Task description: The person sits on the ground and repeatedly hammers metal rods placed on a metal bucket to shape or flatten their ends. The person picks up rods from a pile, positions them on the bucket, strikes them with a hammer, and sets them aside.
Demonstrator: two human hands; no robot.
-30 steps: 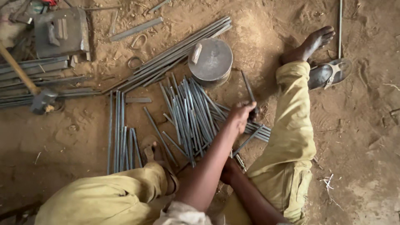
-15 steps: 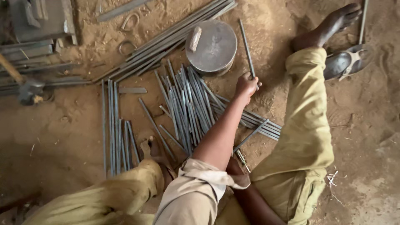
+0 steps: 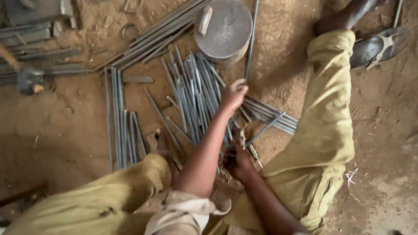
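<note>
Left hand (image 3: pixel 234 93) has its fingers closed round a thin steel rod (image 3: pixel 251 41), long axis running up past the round metal block (image 3: pixel 224 28), right hand (image 3: pixel 237 159) lower down gripping a short piece, unclear what.

Sandy earth floor (image 3: pixel 383 143). Grey metal rods (image 3: pixel 191 87) strewn across it in loose bundles; second row (image 3: pixel 119 126) laid parallel at left. Round metal block (image 3: pixel 224 28) set among them. Sandal (image 3: pixel 379 45) at upper right. Hammer-like tool (image 3: pixel 28 80), blurred, possibly resting at left edge.
</note>
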